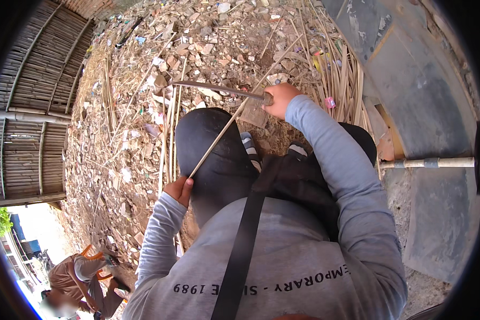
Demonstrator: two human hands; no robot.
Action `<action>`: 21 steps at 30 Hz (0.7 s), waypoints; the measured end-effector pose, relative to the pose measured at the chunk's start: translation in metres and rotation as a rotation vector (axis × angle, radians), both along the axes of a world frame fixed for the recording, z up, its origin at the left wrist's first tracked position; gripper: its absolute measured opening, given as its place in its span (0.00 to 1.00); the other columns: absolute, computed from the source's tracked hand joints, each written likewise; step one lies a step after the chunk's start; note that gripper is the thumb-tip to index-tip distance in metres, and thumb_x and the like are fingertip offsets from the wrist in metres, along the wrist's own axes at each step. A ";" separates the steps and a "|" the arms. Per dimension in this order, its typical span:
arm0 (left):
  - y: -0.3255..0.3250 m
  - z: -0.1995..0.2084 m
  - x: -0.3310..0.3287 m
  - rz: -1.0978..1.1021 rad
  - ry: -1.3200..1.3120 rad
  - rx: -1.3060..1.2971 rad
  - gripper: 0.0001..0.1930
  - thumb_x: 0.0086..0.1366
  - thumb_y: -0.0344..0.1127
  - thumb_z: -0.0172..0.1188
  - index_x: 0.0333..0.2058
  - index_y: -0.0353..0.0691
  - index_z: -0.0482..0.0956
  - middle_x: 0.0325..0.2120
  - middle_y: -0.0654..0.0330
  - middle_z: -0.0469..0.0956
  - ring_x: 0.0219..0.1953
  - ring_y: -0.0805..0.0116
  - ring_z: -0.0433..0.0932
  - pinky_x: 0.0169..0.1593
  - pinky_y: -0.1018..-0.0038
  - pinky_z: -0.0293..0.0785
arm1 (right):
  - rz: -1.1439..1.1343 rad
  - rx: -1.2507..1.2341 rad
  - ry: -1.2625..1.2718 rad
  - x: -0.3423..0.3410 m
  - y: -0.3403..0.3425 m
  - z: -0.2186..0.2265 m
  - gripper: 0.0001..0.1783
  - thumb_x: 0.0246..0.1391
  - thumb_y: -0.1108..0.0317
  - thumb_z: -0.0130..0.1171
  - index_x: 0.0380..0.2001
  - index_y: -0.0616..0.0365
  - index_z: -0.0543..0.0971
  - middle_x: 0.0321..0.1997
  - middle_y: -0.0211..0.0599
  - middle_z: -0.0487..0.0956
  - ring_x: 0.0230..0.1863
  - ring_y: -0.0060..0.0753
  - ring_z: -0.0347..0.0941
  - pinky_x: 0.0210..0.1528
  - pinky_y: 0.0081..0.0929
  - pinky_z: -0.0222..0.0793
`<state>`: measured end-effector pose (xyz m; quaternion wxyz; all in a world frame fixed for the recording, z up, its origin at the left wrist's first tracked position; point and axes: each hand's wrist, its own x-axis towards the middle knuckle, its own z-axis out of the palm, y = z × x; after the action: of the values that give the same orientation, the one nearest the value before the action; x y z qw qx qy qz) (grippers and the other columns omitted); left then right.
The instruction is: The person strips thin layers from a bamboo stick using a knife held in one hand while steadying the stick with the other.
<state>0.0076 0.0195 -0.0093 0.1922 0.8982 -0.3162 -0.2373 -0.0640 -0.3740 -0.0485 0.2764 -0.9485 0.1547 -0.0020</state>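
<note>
My left hand (pixel 179 190) is closed around the near end of a long, thin bamboo strip (pixel 214 143). The strip slants up and away to the right, across my left knee and out over the ground. In my right hand (pixel 281 100) is the handle of a machete, gripped in a fist. Its long, slightly curved blade (pixel 218 87) points to the left and crosses the bamboo strip a little in front of my knees. Whether blade and strip touch I cannot tell.
Split bamboo strips (pixel 348 88) lie piled at the right, with a few more (pixel 169 128) beside my left leg. Rubble and litter (pixel 128 106) cover the ground. A woven bamboo wall (pixel 26 64) stands left, grey panels (pixel 421 96) right. Another person (pixel 72 277) sits at the lower left.
</note>
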 end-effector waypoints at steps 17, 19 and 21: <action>0.000 0.002 -0.006 -0.005 -0.025 0.016 0.26 0.69 0.55 0.42 0.27 0.35 0.68 0.16 0.44 0.70 0.23 0.41 0.72 0.28 0.58 0.67 | -0.098 -0.009 0.037 -0.013 0.004 0.030 0.22 0.42 0.57 0.64 0.41 0.52 0.79 0.33 0.47 0.80 0.39 0.48 0.77 0.45 0.38 0.72; 0.000 0.000 -0.007 0.000 0.008 0.000 0.26 0.69 0.55 0.42 0.26 0.35 0.68 0.16 0.44 0.70 0.22 0.42 0.72 0.27 0.58 0.66 | -0.065 -0.021 0.041 -0.014 -0.002 0.026 0.23 0.41 0.57 0.65 0.42 0.54 0.79 0.33 0.48 0.80 0.39 0.49 0.77 0.45 0.38 0.72; 0.001 -0.002 -0.002 -0.031 0.002 -0.012 0.26 0.69 0.55 0.42 0.26 0.35 0.68 0.16 0.45 0.69 0.22 0.43 0.72 0.27 0.59 0.66 | -0.166 0.011 0.033 -0.010 -0.026 -0.002 0.25 0.40 0.57 0.66 0.43 0.57 0.78 0.35 0.49 0.80 0.39 0.51 0.76 0.45 0.38 0.72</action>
<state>0.0059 0.0204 -0.0117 0.1942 0.8919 -0.3311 -0.2393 -0.0737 -0.4004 -0.0507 0.2780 -0.9308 0.2373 -0.0082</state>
